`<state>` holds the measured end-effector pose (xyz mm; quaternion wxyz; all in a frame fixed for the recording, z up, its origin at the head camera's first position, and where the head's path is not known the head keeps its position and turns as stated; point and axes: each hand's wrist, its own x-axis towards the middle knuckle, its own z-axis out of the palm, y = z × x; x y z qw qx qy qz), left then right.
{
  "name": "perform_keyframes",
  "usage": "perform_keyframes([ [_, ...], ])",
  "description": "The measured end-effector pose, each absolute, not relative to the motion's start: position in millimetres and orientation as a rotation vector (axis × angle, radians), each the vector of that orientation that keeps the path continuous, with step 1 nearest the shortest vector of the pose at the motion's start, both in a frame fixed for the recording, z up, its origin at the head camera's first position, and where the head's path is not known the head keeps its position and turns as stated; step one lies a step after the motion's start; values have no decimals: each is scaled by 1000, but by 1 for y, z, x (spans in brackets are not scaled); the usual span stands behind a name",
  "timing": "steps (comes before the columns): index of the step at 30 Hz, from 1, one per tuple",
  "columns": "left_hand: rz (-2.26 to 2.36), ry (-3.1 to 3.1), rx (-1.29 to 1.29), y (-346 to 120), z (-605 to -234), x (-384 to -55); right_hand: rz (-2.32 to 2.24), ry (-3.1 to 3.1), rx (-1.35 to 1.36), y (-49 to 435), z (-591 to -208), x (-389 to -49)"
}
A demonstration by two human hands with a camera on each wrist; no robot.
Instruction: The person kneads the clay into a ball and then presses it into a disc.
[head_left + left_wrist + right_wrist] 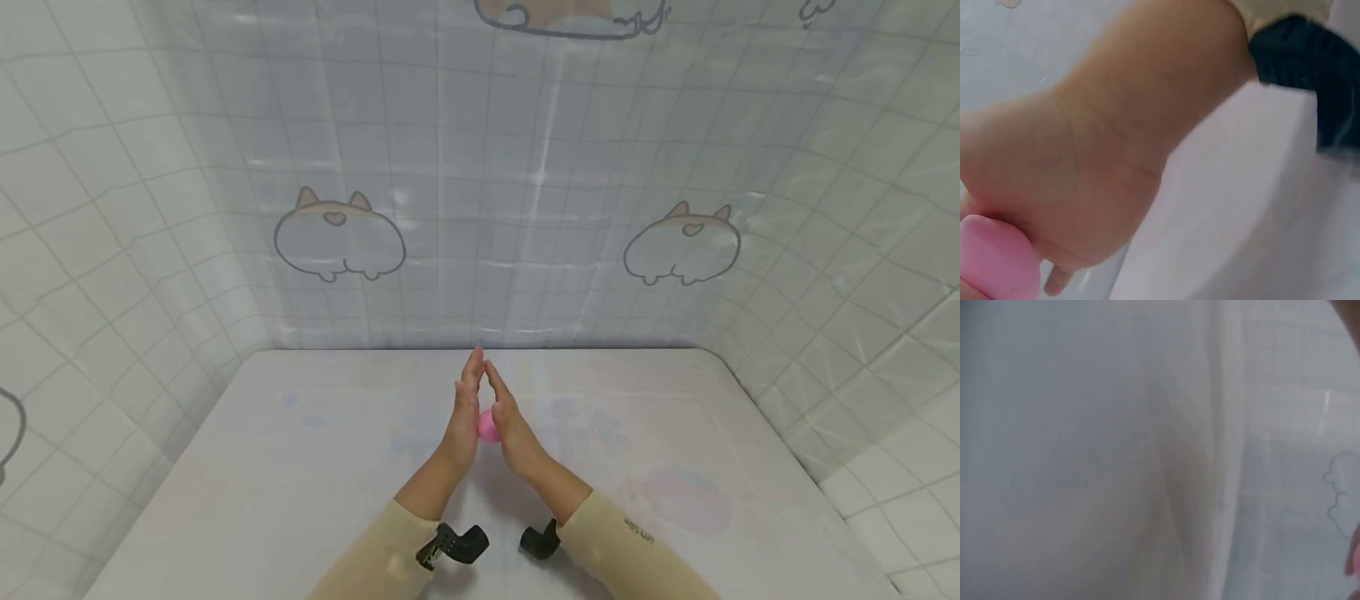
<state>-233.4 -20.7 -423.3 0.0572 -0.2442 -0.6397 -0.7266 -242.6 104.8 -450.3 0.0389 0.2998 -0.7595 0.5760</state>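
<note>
A smooth, rounded pink lump (pixel 487 426), like modelling clay, sits between the two palms near the middle of the head view. My left hand (pixel 462 423) presses it from the left with fingers straight and pointing away. On the other side, my right hand (pixel 517 432) faces it, its fingers also straight, and the fingertips of both hands come close together. In the left wrist view the pink lump (pixel 1000 259) lies against the left palm (pixel 1085 187), partly cut off by the frame. Only a sliver of pink shows at the right edge of the right wrist view.
A white table (pixel 300 483) with faint coloured prints lies under the hands. Behind it hangs a grid-patterned sheet (pixel 510 167) with cartoon animal drawings, and similar sheets flank both sides. Dark wrist mounts (pixel 467 544) sit at the sleeve cuffs.
</note>
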Motion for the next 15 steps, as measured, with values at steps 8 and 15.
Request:
perform_keyframes([
  [8,-2151,-2064,-624,-18,-430,-242,1654,-2227,1021,104,-447,-235],
  [15,-2148,-2163,-579,-19,-435,-245,1527,-2202,1105,104,-439,-234],
])
